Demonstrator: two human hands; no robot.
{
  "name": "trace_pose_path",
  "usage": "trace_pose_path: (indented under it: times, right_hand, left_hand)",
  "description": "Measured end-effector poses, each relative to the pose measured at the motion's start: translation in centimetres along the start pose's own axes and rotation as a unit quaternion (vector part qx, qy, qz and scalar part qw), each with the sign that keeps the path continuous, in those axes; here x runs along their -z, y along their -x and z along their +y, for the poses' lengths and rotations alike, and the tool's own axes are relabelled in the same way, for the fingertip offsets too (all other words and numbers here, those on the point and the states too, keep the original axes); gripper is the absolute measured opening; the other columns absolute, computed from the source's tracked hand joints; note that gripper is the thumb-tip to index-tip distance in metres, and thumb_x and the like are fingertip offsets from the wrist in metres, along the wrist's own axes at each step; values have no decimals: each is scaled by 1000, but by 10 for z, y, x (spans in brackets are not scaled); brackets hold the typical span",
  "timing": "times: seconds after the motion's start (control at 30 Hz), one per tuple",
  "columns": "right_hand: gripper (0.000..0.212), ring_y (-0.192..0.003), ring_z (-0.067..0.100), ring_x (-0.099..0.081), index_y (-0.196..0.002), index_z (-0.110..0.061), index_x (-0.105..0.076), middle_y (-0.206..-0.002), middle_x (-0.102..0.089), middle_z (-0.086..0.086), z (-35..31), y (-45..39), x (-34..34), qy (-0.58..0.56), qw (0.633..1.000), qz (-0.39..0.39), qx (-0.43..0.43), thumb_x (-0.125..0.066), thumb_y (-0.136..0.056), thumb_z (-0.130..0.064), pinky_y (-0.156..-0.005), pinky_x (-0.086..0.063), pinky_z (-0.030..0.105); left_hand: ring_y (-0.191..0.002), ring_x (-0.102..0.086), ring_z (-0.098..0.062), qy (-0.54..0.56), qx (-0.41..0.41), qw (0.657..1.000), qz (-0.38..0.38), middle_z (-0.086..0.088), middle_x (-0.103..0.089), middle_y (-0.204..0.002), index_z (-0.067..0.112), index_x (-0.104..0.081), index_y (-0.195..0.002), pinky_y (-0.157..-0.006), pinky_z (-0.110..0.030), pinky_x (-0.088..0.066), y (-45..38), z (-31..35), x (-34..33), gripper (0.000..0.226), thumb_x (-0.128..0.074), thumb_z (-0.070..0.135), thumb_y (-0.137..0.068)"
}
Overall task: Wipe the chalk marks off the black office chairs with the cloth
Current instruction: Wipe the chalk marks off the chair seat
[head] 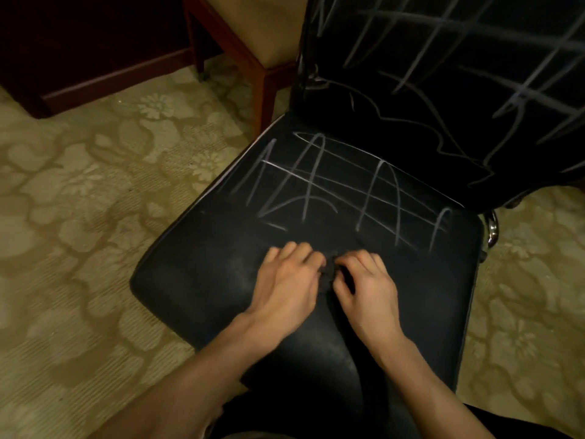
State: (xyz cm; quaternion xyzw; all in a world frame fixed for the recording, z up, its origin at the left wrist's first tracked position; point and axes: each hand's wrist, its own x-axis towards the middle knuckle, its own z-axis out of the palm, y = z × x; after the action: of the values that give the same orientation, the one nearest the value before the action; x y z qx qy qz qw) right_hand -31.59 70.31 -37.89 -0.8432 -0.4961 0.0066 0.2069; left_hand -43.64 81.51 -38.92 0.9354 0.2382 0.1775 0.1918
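A black office chair fills the right half of the view, its seat (202, 280) facing me. White chalk marks (332, 188) criss-cross the back half of the seat. More chalk lines (443, 68) cover the backrest. The front half of the seat looks dull and smeared. A small dark cloth (329, 269) lies bunched on the seat's middle. My left hand (285, 280) and my right hand (367, 283) sit side by side on it, fingers curled, each gripping an edge of the cloth. Most of the cloth is hidden under the fingers.
A wooden chair with a tan cushion (253, 33) stands behind the office chair, one leg (267, 96) close to the seat's rear left corner. Dark wooden furniture (79, 58) sits at the top left. Patterned beige carpet (79, 232) surrounds the chair.
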Motion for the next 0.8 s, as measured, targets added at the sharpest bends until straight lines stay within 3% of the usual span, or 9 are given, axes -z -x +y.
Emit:
trace_pose_path:
  times: [0.17,0.3,0.57,0.67,0.8]
  right_hand:
    - [12,-92,23,-53,-100,-13,-68,-98,-61,3,-51,-77,-38,-20,997,-20,65,-63,-90,-17,-72,-48,36]
    - [19,-101,20,-50,-109,-15,-68,-107,-60,1,-85,-123,-61,-15,995,-38,92,-57,-96,-22,-80,-43,31]
    - [13,-95,18,-51,-98,-16,-67,-99,-59,-1,-85,-96,-55,7,993,-55,108,-61,-91,-25,-71,-41,29]
    - [11,-92,17,-52,-95,-16,-68,-95,-60,-2,-87,-79,-50,10,990,-70,120,-63,-89,-24,-70,-45,31]
    - [10,-88,15,-52,-93,-17,-69,-92,-60,-5,-94,-56,-46,-29,994,-61,81,-68,-85,-23,-70,-48,30]
  left_hand:
    - [-93,-56,-28,-71,69,995,32,-2,-60,-94,24,-64,-97,-78,-40,-38,-32,-81,36,15,-62,19,-83]
    - [-105,-52,-32,-7,166,985,42,-7,-61,-106,18,-65,-106,-87,-45,-40,-44,-130,50,16,-62,16,-90]
    - [-102,-49,-22,66,163,984,38,3,-57,-100,22,-65,-100,-80,-49,-50,-7,-120,48,36,-44,45,-82]
    - [-101,-49,-19,70,170,983,23,9,-55,-98,26,-64,-98,-81,-52,-50,10,-113,51,28,-48,43,-83]
    - [-97,-53,-15,128,181,972,79,11,-60,-94,24,-68,-94,-81,-43,-48,44,-96,53,16,-59,35,-86]
